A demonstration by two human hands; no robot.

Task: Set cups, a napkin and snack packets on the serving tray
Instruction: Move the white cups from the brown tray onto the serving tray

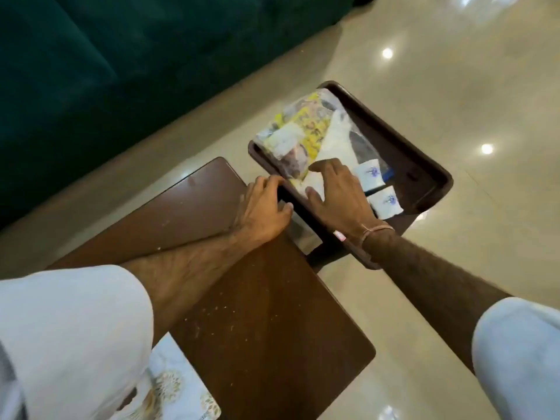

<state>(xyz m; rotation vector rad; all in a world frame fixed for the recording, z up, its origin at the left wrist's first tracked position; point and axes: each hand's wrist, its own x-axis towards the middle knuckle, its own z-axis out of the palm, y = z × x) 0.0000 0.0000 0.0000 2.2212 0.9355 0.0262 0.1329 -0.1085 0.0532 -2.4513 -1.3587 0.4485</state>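
Note:
A dark brown serving tray point(403, 153) sits past the far end of the table. In it lie clear snack packets point(291, 131) with yellow print, and beside them a white napkin point(335, 137). Two small white cups point(371, 175) with a blue motif stand close together at the tray's right side, the second cup point(386, 204) nearer me. My left hand point(263, 207) curls over the tray's near-left rim. My right hand point(336, 192) lies flat with spread fingers on the white sheet and packet edge, just left of the cups.
A brown wooden table point(257, 298) with pale specks runs under my left forearm. A dark green sofa point(91, 71) fills the upper left. Glossy beige floor tiles point(454, 71) surround the tray. A patterned cloth point(172, 386) shows at the bottom left.

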